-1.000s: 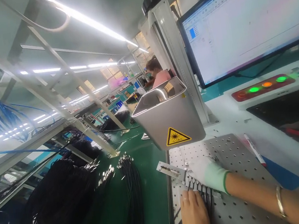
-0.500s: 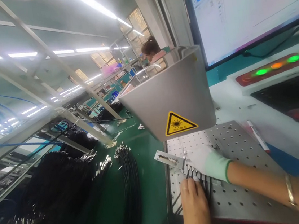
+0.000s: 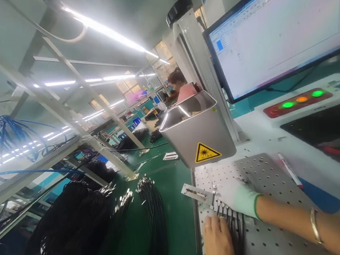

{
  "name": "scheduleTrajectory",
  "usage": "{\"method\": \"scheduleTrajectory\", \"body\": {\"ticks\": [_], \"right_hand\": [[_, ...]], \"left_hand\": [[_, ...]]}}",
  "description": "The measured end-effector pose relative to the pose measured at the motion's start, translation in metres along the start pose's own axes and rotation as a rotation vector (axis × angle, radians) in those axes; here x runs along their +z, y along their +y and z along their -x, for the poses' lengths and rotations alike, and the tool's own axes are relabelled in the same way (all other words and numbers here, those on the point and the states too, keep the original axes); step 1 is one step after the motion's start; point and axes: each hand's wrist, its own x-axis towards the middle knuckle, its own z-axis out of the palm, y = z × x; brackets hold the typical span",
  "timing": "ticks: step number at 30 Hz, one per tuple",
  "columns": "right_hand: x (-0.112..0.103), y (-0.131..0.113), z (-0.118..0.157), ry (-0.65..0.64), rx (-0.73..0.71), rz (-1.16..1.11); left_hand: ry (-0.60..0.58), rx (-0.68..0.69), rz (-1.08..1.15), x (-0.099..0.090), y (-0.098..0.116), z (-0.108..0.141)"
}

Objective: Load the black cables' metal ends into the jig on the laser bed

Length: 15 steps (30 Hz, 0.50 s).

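My bare left hand [image 3: 217, 237] rests low over the perforated metal plate [image 3: 263, 232], fingers curled down against a row of black cables [image 3: 238, 226]. The cables' metal connectors [image 3: 225, 208] lie side by side between my two hands. My right hand [image 3: 237, 195], in a white and pale green glove, is closed at the end of a flat metal fixture [image 3: 198, 193], just beyond the connectors. Whatever its fingertips pinch is hidden. Above them hangs a grey metal housing [image 3: 197, 136] with a yellow laser warning label.
Cable bundles [image 3: 155, 220] and a dark cable heap [image 3: 70, 222] lie on the green table at left. A marker pen [image 3: 289, 170] is right of the plate. Behind stand a monitor [image 3: 282, 31] and a panel with lit buttons [image 3: 301, 99]. A co-worker [image 3: 180, 85] sits farther back.
The camera has shifted, showing more of the machine's column and monitor. My left hand has slid slightly back from the connectors, exposing more of the cables. My right hand stays at the fixture.
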Motion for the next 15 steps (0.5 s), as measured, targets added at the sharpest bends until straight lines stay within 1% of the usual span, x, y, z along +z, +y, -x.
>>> {"method": "scheduleTrajectory", "body": {"ticks": [3, 5, 8, 12, 13, 15], "right_hand": [[0.003, 0.002, -0.002, -0.063, 0.010, 0.034], [0.003, 0.003, -0.003, -0.088, -0.003, 0.039], [0.001, 0.004, -0.003, -0.110, -0.020, 0.041], [-0.002, 0.004, 0.000, -0.126, -0.037, 0.038], [-0.002, 0.004, 0.000, -0.130, -0.048, 0.036], [-0.001, 0.005, 0.000, -0.139, -0.062, 0.034]], "left_hand": [[-0.057, 0.003, -0.017, -0.009, -0.003, -0.006], [-0.063, -0.026, -0.062, -0.008, -0.002, -0.010], [-0.045, -0.040, -0.085, 0.004, 0.002, -0.011], [0.067, -0.087, -0.070, 0.025, 0.007, -0.004], [0.081, -0.079, -0.070, 0.027, 0.008, -0.003], [0.062, -0.023, -0.060, 0.023, 0.009, -0.002]]}}
